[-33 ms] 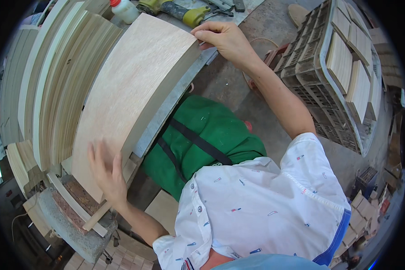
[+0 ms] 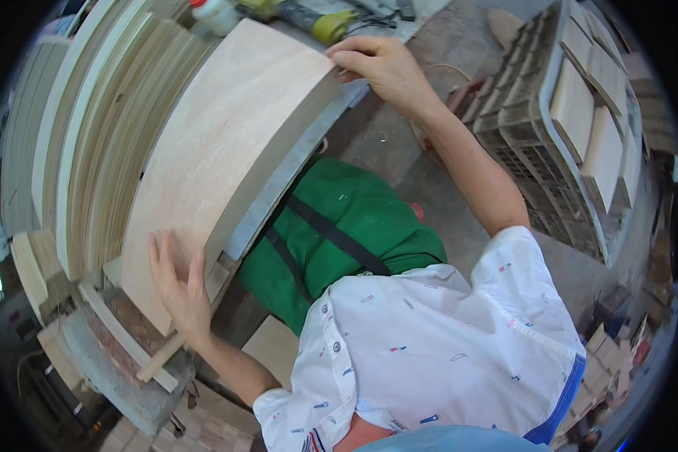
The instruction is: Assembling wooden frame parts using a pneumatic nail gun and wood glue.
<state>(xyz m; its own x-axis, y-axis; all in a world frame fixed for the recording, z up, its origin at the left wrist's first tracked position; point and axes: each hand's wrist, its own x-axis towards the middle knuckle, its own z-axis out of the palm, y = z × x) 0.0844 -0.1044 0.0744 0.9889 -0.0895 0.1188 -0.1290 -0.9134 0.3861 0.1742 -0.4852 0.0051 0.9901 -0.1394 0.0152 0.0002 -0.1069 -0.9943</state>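
Note:
A thick, curved wooden panel [image 2: 215, 143] with a pale, smooth face lies slanting in front of me on a grey metal surface [image 2: 279, 177]. My left hand [image 2: 179, 282] rests at its near left end, with fingers stretched out and apart on the top face. At the far right corner, my right hand [image 2: 373, 68] has its thumb and bent fingers closed on the panel's end. Part of the right fingertips is hidden behind that corner.
Curved wooden strips [image 2: 109, 143] stand stacked along the left. A crate [image 2: 531, 128] with wooden pieces is at the right. A white bottle [image 2: 215, 16] with a red cap and a yellow-black power tool [image 2: 320, 22] lie beyond the panel. A worn grey block [image 2: 120, 377] sits at lower left.
Both hands stay at the same places on the panel. The left fingers were blurred before and show more sharply now. The whole view has shifted slightly.

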